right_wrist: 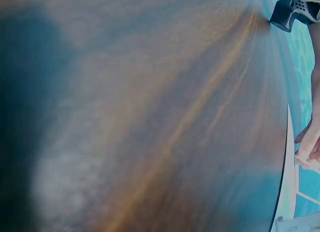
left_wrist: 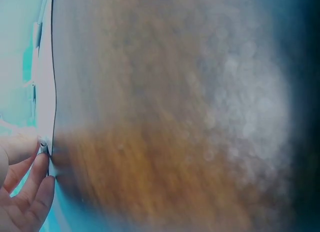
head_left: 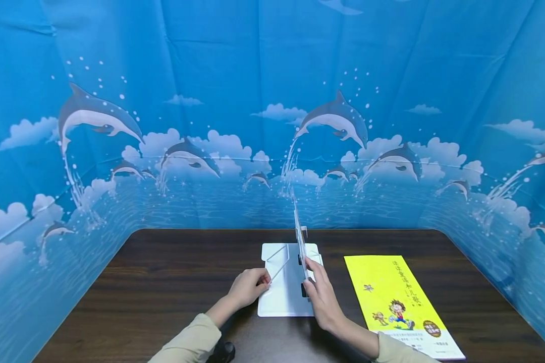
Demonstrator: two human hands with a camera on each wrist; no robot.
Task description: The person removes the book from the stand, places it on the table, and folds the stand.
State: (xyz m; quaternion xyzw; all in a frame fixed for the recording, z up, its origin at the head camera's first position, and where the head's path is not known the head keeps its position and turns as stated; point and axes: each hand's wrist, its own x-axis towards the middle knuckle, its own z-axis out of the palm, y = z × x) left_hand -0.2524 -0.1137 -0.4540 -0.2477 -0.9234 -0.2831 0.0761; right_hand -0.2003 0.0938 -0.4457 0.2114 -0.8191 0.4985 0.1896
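A white folding stand, probably a book stand, lies on the table with its flat base [head_left: 283, 302] down and a thin panel [head_left: 300, 234] raised almost upright. Thin rods cross the base, and dark pieces sit near the panel's foot. My left hand [head_left: 248, 287] pinches a thin part at the base's left side; its fingertips [left_wrist: 42, 164] meet at the white edge in the left wrist view. With thumb and fingers my right hand [head_left: 322, 295] grips the raised panel near its lower front. The right wrist view shows the left hand [right_wrist: 311, 139] at the far side.
A yellow book [head_left: 381, 287] with a cartoon child on its cover lies flat to the right of the stand. The dark wooden table [head_left: 177, 262] is bordered by a blue dolphin-print curtain [head_left: 236, 60]. A black wrist device [head_left: 227, 351] shows beside the left sleeve.
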